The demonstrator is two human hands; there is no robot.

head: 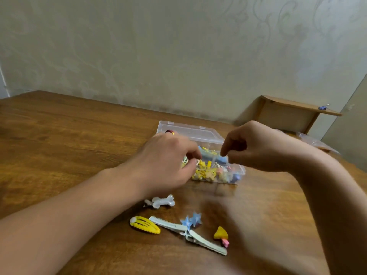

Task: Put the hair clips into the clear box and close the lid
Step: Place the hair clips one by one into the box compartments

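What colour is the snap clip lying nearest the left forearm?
Yellow, with a white tip: the snap clip, seen in the head view.

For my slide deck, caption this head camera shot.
Both hands over the open clear box of hair clips; more clips lie on the wooden table.

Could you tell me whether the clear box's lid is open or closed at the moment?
Open: the lid lies flat behind the clear box, and the hair clips inside are uncovered.

Home room; patterned wallpaper [198, 46]; wooden table [59, 135].
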